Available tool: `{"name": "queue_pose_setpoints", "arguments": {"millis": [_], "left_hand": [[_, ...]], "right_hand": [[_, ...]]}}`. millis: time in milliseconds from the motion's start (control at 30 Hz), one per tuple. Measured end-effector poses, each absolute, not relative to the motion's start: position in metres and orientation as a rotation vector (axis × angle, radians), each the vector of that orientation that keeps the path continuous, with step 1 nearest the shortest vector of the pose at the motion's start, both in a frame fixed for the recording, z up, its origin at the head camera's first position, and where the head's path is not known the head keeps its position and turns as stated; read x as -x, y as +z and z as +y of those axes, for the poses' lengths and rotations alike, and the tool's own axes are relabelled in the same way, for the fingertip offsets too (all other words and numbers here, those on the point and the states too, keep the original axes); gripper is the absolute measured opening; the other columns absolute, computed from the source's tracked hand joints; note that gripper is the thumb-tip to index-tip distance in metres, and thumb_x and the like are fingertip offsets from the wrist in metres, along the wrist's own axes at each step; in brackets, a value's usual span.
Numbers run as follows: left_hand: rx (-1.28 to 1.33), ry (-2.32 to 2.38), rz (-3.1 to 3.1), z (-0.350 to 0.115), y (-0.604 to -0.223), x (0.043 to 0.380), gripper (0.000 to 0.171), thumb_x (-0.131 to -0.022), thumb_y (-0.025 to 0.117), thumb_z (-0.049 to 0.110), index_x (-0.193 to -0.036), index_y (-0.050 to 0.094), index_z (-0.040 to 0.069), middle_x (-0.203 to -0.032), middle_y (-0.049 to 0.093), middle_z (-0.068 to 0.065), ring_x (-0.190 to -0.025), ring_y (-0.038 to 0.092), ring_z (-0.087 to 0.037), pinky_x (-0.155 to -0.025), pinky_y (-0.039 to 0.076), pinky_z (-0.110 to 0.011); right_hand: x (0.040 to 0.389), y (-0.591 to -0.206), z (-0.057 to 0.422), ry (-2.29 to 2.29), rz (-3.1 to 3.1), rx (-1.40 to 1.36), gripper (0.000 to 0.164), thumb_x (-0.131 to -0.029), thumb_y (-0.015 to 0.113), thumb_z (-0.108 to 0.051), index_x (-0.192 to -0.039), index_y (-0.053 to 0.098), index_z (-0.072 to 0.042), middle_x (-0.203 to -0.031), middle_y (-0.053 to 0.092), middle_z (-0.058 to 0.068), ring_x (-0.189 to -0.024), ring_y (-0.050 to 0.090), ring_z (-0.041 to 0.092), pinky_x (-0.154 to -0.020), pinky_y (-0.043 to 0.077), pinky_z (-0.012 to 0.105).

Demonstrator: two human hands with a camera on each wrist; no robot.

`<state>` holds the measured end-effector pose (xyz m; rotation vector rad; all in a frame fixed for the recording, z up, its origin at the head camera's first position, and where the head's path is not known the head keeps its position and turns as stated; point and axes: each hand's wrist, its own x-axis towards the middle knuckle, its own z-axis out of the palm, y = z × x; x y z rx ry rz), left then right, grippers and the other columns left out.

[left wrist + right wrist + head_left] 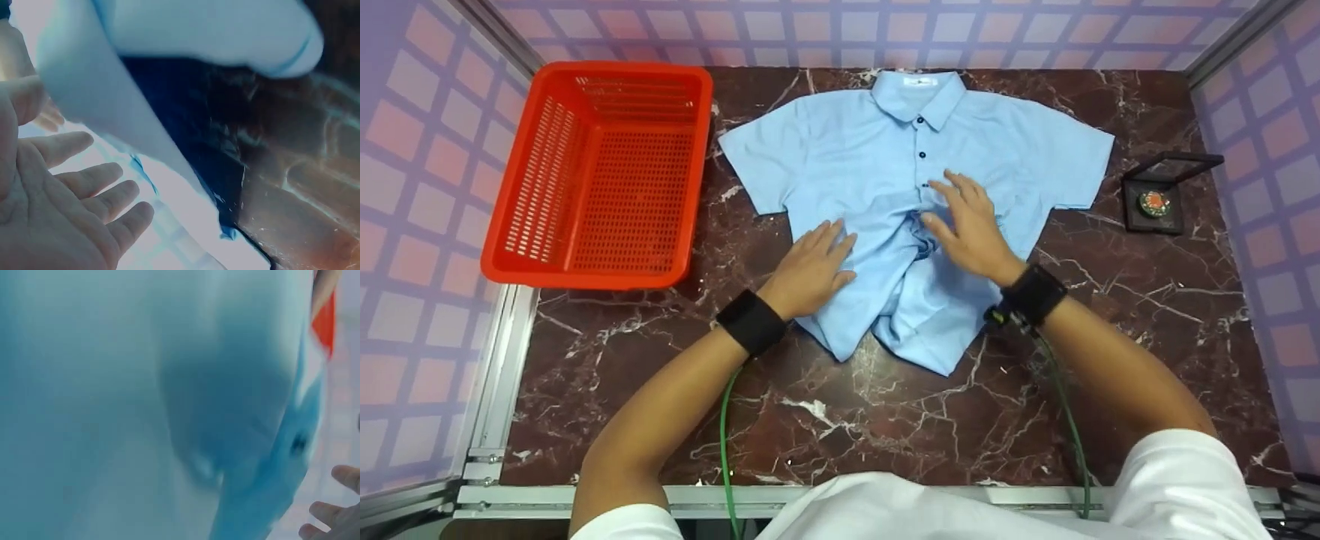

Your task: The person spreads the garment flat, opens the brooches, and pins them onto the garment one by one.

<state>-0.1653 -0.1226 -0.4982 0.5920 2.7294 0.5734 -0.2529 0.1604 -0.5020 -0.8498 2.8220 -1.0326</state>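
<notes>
"What's nearest?"
"The dark, marble-patterned table point(847, 427), then the light blue short-sleeved shirt point(855, 157) lying on it, its hem point(926, 358) falling in two uneven points."
"And the hands?"
"Left hand point(812, 268) at the shirt's side, fingers extended, gripping nothing; right hand point(971, 229) over the bunched, creased middle, fingers loosely spread, also holding nothing."
"Beyond them?"
"Smoother cloth, dark buttons point(922, 154), sleeves point(761, 161) spread wide, then a turned-down collar point(946, 106) with a white label point(921, 82) inside."
</notes>
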Motion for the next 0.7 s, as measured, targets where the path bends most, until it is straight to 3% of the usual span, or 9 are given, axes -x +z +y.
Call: {"name": "queue_pose_setpoints", "arguments": {"millis": [167,367,700], "left_hand": [[-0.637,0.587,2.735,-0.107,-0.492,0.180,0.069,-0.107,0.042,0.042,-0.161,0.020,0.005,-0.165,0.013,-0.021,-0.152,0.011,-0.038,-0.122,0.009,-0.047],[-0.580,0.579,2.707,-0.088,-0.483,0.223,0.074,-0.106,0.042,0.048,-0.161,0.018,0.004,-0.165,0.016,-0.023,-0.151,0.015,-0.042,-0.122,0.014,-0.048],[-0.552,0.521,2.643,-0.041,-0.485,0.287,0.075,-0.105,0.033,0.057,-0.162,0.018,0.010,-0.167,0.012,-0.018,-0.152,0.011,-0.039,-0.122,0.013,-0.048]], "right_hand": [[0.194,-0.502,0.168,-0.995,2.797,0.987,0.060,-0.094,0.070,-0.025,-0.145,0.048,-0.004,-0.158,0.032,0.022,-0.144,0.026,0.043,-0.115,0.015,0.066],[0.138,-0.518,0.185,-0.922,2.792,1.151,0.061,-0.084,0.082,-0.030,-0.134,0.059,-0.006,-0.143,0.049,0.018,-0.131,0.042,0.037,-0.110,0.030,0.056],[0.101,-0.532,0.204,-0.830,2.817,1.181,0.042,-0.078,0.088,-0.027,-0.112,0.069,-0.013,-0.112,0.056,0.008,-0.101,0.050,0.029,-0.091,0.042,0.044]]}}
